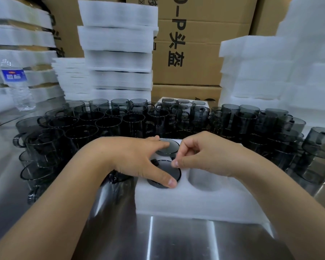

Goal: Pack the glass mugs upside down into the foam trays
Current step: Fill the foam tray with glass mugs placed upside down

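Two hands, the left hand [139, 158] and the right hand [204, 156], are over one white foam tray [186, 201] on one steel bench [176, 241]. The tray holds two upside-down glass mugs, a far mug [167, 147] and a near mug [163, 173], plus one empty hole [204, 179]. Dozens of loose mugs [109, 124] stand behind, too many to count exactly. One second tray [206, 104] holds a few more. There is one water bottle [17, 85], at least four foam stacks [118, 53] and at least four cardboard boxes [204, 53].
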A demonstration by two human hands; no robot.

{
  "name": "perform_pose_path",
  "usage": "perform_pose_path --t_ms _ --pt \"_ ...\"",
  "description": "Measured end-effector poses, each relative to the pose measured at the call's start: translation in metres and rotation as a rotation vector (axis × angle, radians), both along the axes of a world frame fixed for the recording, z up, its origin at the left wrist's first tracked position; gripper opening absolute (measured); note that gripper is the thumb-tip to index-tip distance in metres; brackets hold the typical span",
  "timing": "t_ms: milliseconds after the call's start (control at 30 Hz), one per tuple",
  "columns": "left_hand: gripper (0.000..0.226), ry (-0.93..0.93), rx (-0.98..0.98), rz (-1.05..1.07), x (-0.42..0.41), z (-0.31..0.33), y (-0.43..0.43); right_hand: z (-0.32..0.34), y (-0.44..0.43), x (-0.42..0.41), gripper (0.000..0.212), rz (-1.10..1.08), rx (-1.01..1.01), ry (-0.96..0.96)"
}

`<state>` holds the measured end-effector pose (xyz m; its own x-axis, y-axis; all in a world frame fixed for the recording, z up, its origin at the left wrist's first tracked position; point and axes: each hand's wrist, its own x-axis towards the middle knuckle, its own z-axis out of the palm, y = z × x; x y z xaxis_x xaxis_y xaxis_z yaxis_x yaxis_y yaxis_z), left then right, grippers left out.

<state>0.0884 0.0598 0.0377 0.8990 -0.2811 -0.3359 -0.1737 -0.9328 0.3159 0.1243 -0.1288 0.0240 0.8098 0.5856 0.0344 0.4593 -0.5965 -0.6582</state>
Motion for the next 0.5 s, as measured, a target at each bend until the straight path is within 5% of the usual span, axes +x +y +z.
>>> perform_pose_path --t_ms 333,500 --pt "0.101 -0.111 -0.06 -0.041 -0.002 -0.007 -0.009 -0.001 -0.002 0.002 0.021 -0.05 0.008 0.002" --pt "0.107 -0.262 -0.198 -0.047 0.001 -0.02 -0.033 0.002 -0.005 0.006 0.021 -0.312 0.401 0.102"
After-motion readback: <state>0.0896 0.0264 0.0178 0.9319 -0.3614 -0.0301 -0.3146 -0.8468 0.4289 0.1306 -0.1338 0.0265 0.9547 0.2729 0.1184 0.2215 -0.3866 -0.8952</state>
